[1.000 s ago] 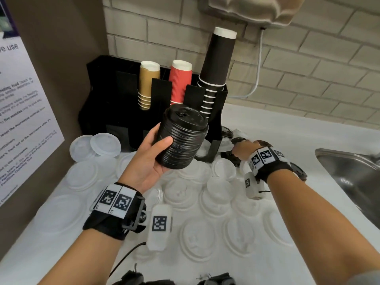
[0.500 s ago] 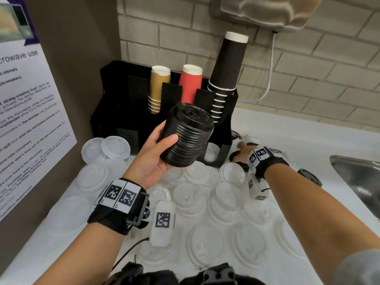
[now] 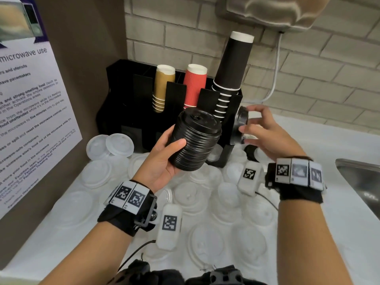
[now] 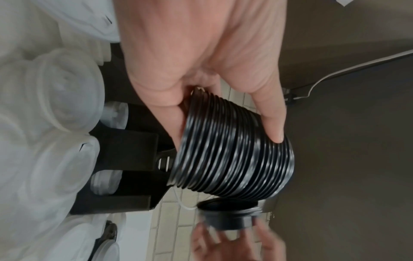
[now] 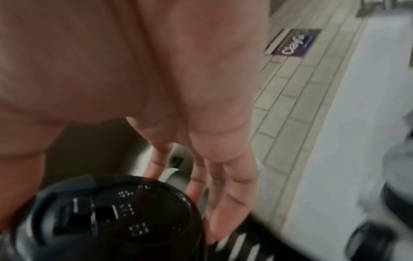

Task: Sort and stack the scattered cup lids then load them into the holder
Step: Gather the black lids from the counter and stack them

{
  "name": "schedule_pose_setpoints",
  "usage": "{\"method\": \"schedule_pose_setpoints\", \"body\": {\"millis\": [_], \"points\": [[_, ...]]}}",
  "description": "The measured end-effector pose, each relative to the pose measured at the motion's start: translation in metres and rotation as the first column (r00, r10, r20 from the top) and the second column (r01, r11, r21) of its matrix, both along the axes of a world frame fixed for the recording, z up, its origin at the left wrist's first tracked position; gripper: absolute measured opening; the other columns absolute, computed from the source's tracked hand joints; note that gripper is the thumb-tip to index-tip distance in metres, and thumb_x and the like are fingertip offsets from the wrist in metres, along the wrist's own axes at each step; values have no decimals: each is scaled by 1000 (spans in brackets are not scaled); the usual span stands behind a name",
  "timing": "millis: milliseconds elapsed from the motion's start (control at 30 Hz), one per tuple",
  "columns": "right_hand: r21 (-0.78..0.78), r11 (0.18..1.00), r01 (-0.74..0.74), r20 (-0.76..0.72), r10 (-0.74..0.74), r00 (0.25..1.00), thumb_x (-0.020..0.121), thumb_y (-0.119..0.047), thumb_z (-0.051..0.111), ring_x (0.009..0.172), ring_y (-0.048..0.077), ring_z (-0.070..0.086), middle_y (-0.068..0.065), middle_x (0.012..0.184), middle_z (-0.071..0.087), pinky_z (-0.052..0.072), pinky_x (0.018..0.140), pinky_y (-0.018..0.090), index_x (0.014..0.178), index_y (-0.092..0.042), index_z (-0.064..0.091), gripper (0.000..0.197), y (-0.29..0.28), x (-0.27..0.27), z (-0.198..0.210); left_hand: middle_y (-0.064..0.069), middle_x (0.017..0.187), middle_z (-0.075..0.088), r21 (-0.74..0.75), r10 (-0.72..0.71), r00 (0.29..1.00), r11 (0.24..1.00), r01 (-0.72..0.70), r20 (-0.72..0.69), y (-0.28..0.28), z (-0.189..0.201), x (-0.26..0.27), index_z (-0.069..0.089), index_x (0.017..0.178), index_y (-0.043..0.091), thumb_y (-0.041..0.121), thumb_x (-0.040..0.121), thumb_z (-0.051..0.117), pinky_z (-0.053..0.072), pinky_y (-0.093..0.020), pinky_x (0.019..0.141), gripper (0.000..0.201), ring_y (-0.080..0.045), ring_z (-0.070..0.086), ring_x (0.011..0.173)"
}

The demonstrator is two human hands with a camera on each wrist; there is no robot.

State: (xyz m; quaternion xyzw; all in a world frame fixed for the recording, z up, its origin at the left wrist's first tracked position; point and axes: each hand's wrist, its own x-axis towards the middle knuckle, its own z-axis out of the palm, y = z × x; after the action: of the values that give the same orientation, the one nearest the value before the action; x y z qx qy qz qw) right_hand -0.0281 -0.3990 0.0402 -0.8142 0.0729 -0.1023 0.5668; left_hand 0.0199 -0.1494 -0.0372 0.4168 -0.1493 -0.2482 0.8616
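Above the counter strewn with white lids (image 3: 191,194), our left hand (image 3: 162,161) wraps thumb and fingers round the tilted stack of black lids (image 3: 195,140), while our right hand (image 3: 267,136) pinches a few black lids (image 3: 239,125) edge-on between thumb and curled fingertips, beside the black holder (image 3: 207,95).

The fingers of the left hand (image 3: 162,159) are hidden behind the stack of black lids (image 3: 195,142) in the head view; only the thumb shows in front. The right hand (image 3: 265,134) and the black lid (image 3: 239,125) it holds are smeared by blur, so the grip cannot be read clearly. In the right wrist view the lid (image 5: 116,219) is cut off by the bottom edge. The holder (image 3: 127,103) has its lower front covered by the stack. The sink (image 3: 362,182) runs off the right edge. The poster (image 3: 30,120) is cut by the left edge, its small print unreadable.
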Motion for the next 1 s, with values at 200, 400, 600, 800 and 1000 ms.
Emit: {"method": "schedule_pose_setpoints", "body": {"millis": [200, 400, 600, 800, 1000], "points": [[-45, 991, -125, 253, 132, 958, 72, -32, 71, 93, 5, 62, -16, 103, 59, 51, 73, 17, 115, -44, 50, 50, 55, -27, 3, -3, 126, 66, 22, -38, 999, 999, 38, 16, -10, -8, -6, 52, 136, 29, 18, 79, 65, 58, -33, 76, 59, -19, 66, 111], [-148, 986, -74, 242, 108, 964, 75, -26, 63, 101, -1, 56, -9, 112, 60, 43, 84, 10, 118, -40, 58, 46, 66, -29, -1, -2, 125, 65, 53, -88, 995, 995, 86, 39, -15, -13, -12, 61, 125, 35, 16, 77, 69, 57, -32, 73, 51, -19, 67, 108], [-182, 981, -71, 240, 114, 964, 77, -14, 66, 106, -4, 56, -6, 118, 59, 46, 85, 13, 123, -31, 58, 50, 64, -33, 0, -4, 126, 65, 56, -78, 997, 995, 77, 18, -20, -12, -14, 59, 127, 33, 17, 76, 70, 57, -32, 74, 55, -21, 67, 110], [-227, 971, -69, 255, 128, 958, 79, -11, 74, 114, 4, 53, -1, 122, 56, 44, 92, 17, 125, -24, 57, 51, 62, -37, -1, -5, 127, 66, 53, -74, 997, 996, 74, -4, -26, -14, -17, 53, 134, 31, 18, 77, 68, 58, -33, 76, 60, -22, 66, 112], [-42, 956, 290, 267, -269, 925, 86, -39, 62, 100, -7, 56, -14, 117, 58, 48, 86, 24, 112, -41, 60, 26, 5, -40, -5, -7, 131, 63, -14, -32, 999, 999, 33, 2, -21, -13, -10, 45, 143, 22, 18, 78, 67, 58, -37, 83, 68, -23, 63, 118]]}}
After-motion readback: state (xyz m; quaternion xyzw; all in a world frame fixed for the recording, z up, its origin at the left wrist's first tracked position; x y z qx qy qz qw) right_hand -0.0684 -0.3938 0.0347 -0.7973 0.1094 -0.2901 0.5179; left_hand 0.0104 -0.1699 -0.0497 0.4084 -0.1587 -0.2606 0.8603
